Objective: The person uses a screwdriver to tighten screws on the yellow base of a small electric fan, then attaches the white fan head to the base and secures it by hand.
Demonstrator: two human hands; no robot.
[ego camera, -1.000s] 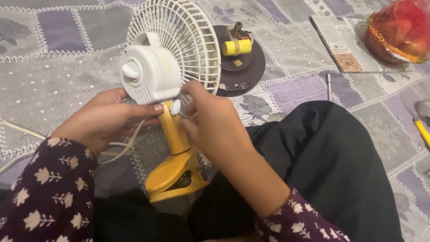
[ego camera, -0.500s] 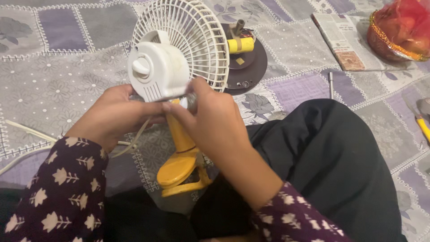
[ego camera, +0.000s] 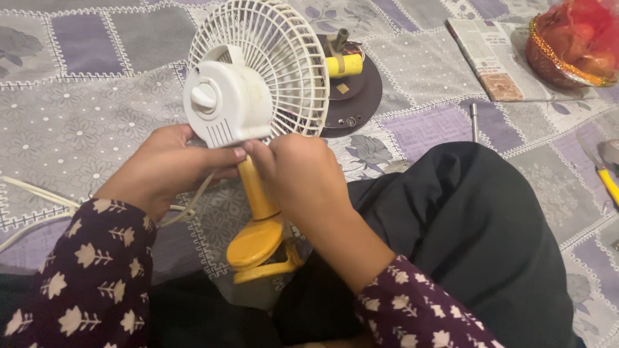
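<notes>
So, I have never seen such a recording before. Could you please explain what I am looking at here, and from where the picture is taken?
There is no machine here. A camera worn on a person's head looks down at their own two hands. The left hand and the right hand both grip a small clip fan just under its white motor housing, at the top of its yellow stem; a yellow clamp forms its foot. The person sits on a patchwork bedsheet. Behind the fan lies a dark round base with a yellow part on it. Further right are a folded newspaper, a red wrapped basket and a thin metal rod.
</notes>
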